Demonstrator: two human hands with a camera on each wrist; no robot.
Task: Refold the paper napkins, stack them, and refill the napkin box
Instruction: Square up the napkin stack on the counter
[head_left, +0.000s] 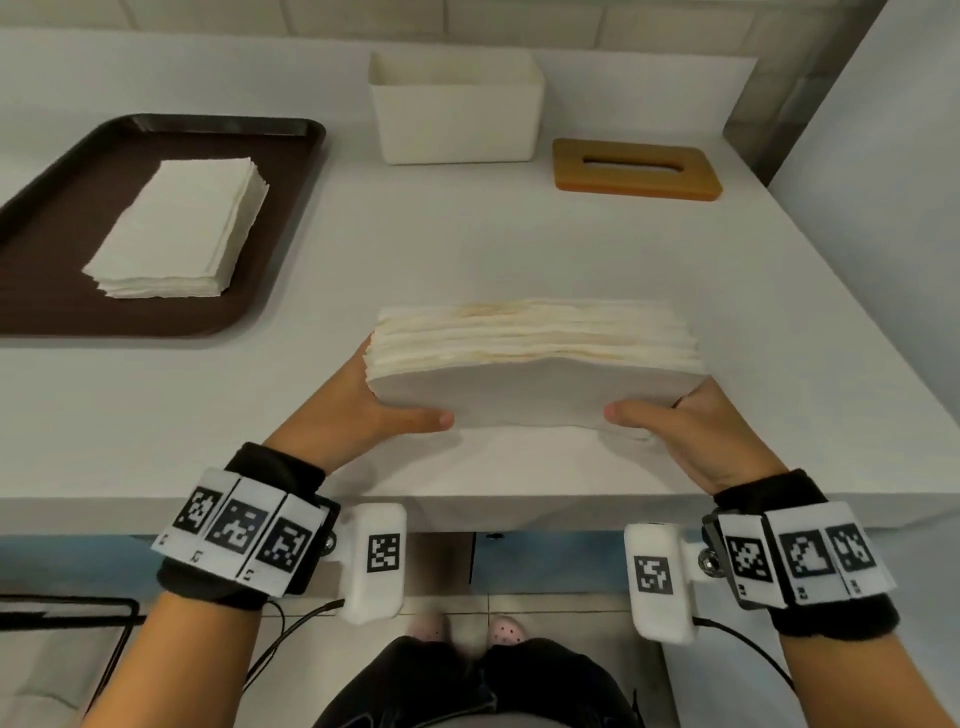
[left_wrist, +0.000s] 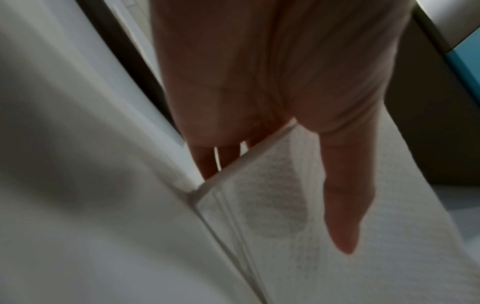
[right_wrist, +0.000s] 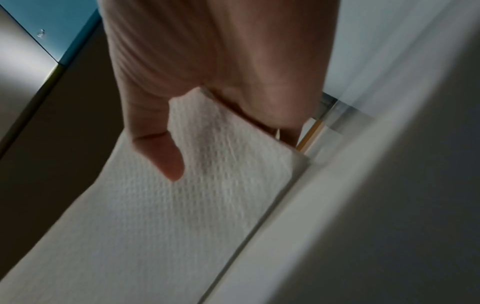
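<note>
A thick stack of folded white napkins (head_left: 535, 364) stands tilted on its long edge on the white counter, near the front. My left hand (head_left: 374, 402) grips its left end, thumb across the near face (left_wrist: 340, 197) and fingers behind. My right hand (head_left: 670, 415) grips the right end the same way, thumb on the textured paper (right_wrist: 161, 152). The empty white napkin box (head_left: 457, 111) stands at the back centre. Its wooden slotted lid (head_left: 636, 167) lies flat to the box's right. A second napkin stack (head_left: 182, 228) lies on the brown tray.
The brown tray (head_left: 47, 291) takes up the counter's left side. A white wall (head_left: 883, 156) closes the right side. The counter's front edge (head_left: 467, 512) runs just behind my wrists. Bare counter lies between the held stack and the box.
</note>
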